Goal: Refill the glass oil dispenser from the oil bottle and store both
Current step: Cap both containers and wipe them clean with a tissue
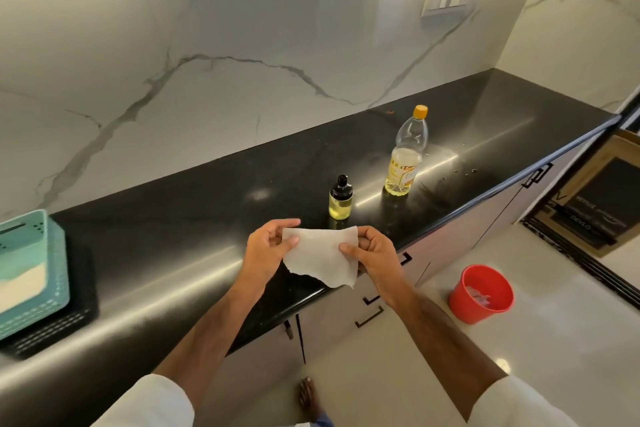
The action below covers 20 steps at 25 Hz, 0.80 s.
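A small glass oil dispenser (340, 199) with a black cap stands on the black countertop (173, 211), holding yellow oil. Right of it and farther back stands a clear plastic oil bottle (406, 152) with an orange cap, about a third full. Just in front of the dispenser I hold a torn white paper towel (320, 255) above the counter's front edge. My left hand (268, 251) pinches its left edge and my right hand (370, 250) pinches its right edge. Neither hand touches the dispenser or the bottle.
A teal plastic basket (31, 270) sits on a black tray at the counter's left end. A red bucket (481, 293) stands on the floor to the right. Cabinet drawers with black handles (370, 317) run below the counter. Small droplets (465, 172) lie right of the bottle.
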### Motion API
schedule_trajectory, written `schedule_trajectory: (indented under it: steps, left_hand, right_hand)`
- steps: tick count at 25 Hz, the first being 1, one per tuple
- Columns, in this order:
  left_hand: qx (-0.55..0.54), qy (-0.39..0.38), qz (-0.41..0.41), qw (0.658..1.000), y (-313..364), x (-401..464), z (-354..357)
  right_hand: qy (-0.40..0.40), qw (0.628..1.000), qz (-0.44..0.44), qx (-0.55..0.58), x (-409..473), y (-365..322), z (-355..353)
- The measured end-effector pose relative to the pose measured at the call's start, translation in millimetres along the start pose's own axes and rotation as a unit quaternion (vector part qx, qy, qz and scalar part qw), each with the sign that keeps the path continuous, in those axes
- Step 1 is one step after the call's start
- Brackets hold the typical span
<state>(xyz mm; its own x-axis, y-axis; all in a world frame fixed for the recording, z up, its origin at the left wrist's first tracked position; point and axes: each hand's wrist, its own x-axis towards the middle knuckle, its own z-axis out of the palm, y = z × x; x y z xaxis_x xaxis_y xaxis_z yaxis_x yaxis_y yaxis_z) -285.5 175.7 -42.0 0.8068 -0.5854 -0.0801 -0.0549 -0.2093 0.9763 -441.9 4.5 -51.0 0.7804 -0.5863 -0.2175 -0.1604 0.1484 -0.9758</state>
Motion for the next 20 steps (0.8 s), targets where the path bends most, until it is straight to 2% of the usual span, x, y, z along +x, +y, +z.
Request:
schedule_trajectory:
  steps: [3,6,10,13,16,20]
  left_hand:
    - [0.148,0.012,0.087,0.985,4,29,12]
    - [0.217,0.004,0.129,0.968,13,65,25]
    - [0.27,-0.036,0.13,0.953,17,114,34]
    - [0.28,-0.048,0.139,0.949,9,133,41]
    - [0.263,-0.083,0.114,0.955,-1,147,48]
    - [0.272,-0.088,0.063,0.956,-5,168,70]
  right_hand:
    - [0.045,0.996,-0.044,-0.066,30,-9,-12]
    - [0.037,0.985,-0.066,-0.157,63,-15,-26]
    - [0.025,0.96,-0.092,-0.263,101,-24,-46]
    - [0.017,0.954,-0.088,-0.287,119,-26,-61]
    - [-0.013,0.947,-0.075,-0.313,135,-20,-77]
    - [-0.005,0.942,-0.065,-0.33,172,-13,-85]
